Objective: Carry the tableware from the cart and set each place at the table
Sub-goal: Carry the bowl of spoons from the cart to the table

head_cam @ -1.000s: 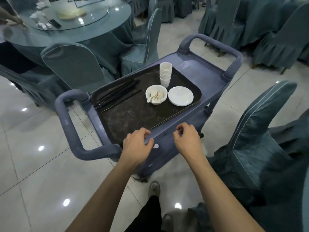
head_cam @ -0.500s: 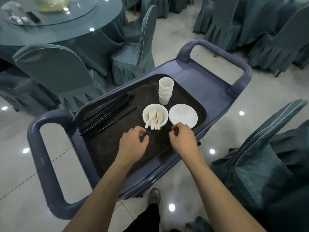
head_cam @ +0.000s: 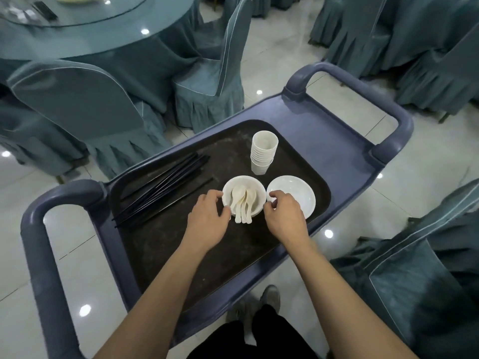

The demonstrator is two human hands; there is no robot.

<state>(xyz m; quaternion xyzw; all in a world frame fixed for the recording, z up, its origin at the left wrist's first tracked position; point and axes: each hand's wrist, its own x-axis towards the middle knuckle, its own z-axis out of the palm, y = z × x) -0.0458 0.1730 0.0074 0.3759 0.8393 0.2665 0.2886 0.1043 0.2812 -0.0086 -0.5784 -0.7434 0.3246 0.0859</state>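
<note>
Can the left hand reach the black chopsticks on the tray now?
Probably yes. The left hand is at the rim of the spoon bowl, and the chopsticks lie just beside it on the tray, with nothing between them.

On the cart [head_cam: 337, 141] I saw a tray [head_cam: 160, 244]: chopsticks [head_cam: 166, 185] left, bowl [head_cam: 255, 187] of spoons [head_cam: 242, 203] centre, plate [head_cam: 295, 190] just right, stacked cups [head_cam: 263, 152] behind the bowl.

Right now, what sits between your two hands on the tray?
In the head view, the bowl holding white spoons lies between the left hand and right hand, both at its rim.
</note>
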